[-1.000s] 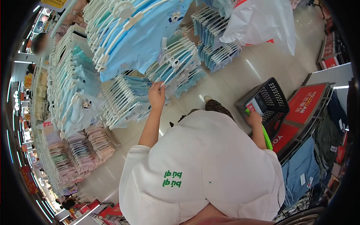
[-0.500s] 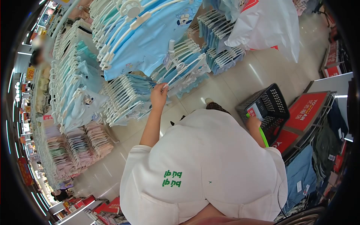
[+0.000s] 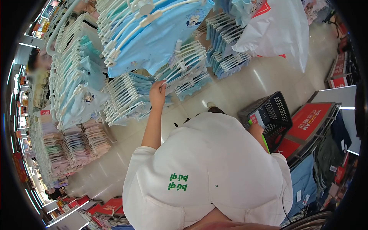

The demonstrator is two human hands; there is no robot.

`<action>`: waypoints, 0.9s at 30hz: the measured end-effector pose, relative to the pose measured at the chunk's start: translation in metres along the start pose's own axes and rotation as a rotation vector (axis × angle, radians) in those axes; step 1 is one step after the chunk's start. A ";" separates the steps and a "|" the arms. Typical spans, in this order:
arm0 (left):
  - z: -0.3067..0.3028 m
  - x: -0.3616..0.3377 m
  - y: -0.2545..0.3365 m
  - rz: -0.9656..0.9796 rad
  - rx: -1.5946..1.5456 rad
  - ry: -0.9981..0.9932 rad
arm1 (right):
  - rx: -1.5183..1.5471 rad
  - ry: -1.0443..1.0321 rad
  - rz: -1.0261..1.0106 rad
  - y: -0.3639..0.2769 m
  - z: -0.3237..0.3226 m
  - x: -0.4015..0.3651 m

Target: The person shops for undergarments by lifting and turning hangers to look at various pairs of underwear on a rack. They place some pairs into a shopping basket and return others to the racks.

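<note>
My left grip pinches the near end of a white hanger (image 3: 174, 75), left of centre; my right grip wraps the green handle (image 3: 265, 143) of the black basket (image 3: 275, 110), to the right. Tugging sideways could snag the crowded hangers (image 3: 119, 96) to the left.

Clothes rack (image 3: 61, 23) hung with garments (image 3: 157, 44)

hangers (image 3: 150, 18): smooth plastic
blue garment (image 3: 161, 42): matt cloth
bag (image 3: 283, 34): creased plastic
basket (image 3: 279, 109): perforated plastic
floor (image 3: 235, 92): glossy, smooth
</note>
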State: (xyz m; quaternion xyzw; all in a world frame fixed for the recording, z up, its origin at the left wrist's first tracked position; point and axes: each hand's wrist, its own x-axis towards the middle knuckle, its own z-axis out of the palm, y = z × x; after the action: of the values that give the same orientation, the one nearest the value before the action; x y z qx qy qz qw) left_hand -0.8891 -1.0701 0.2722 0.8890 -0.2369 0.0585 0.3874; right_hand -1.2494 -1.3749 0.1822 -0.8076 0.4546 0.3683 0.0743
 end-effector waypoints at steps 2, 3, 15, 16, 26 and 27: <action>-0.003 0.002 -0.003 0.034 -0.011 0.015 | 0.012 -0.002 0.003 -0.001 -0.001 0.000; -0.005 0.003 -0.004 0.036 -0.003 -0.043 | 0.015 -0.009 0.007 0.000 0.000 0.001; -0.008 0.000 -0.005 0.015 -0.070 -0.155 | 0.033 0.020 -0.003 0.004 0.015 0.011; -0.008 -0.001 -0.005 0.028 -0.048 -0.146 | 0.024 0.027 -0.007 0.004 0.017 0.012; 0.003 0.000 -0.005 0.103 -0.007 -0.048 | 0.002 0.032 -0.009 0.002 0.012 0.007; 0.002 0.001 -0.003 0.033 0.021 -0.078 | -0.004 0.029 -0.009 0.001 0.011 0.006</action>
State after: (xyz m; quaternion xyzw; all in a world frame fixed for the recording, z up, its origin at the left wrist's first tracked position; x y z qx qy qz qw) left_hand -0.8868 -1.0703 0.2687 0.8905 -0.2659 0.0325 0.3677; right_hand -1.2543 -1.3749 0.1711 -0.8150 0.4512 0.3571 0.0681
